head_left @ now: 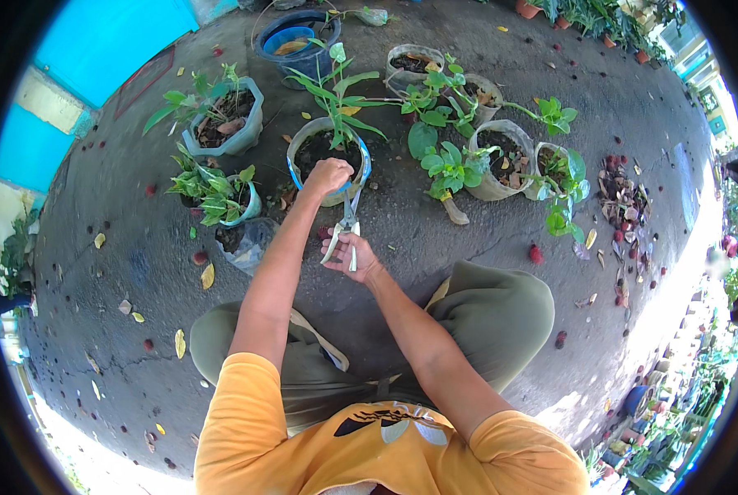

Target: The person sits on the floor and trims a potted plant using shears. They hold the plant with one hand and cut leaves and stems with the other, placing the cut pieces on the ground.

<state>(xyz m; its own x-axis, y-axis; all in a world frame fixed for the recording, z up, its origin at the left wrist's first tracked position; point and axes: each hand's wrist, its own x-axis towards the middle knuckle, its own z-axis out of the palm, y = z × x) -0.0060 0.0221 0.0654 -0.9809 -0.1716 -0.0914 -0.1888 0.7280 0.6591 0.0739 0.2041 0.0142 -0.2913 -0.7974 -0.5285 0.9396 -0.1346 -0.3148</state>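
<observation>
I see shears [350,226] at ctr: metal blades w/ slight sheen, pale smooth handles, can't tell if plastic or coated metal. Ctr pot [365,167] looks smooth plastic. Bucket [281,64], upper ctr, also smooth plastic, semi-gloss; bag [257,244] left of ctr is thin, wrinkled, see-thru plastic. Ground [146,280] approx. concrete, matt, rough. Trousers [501,313], lower ctr, & tee [241,404] below: soft matt cloth.
</observation>
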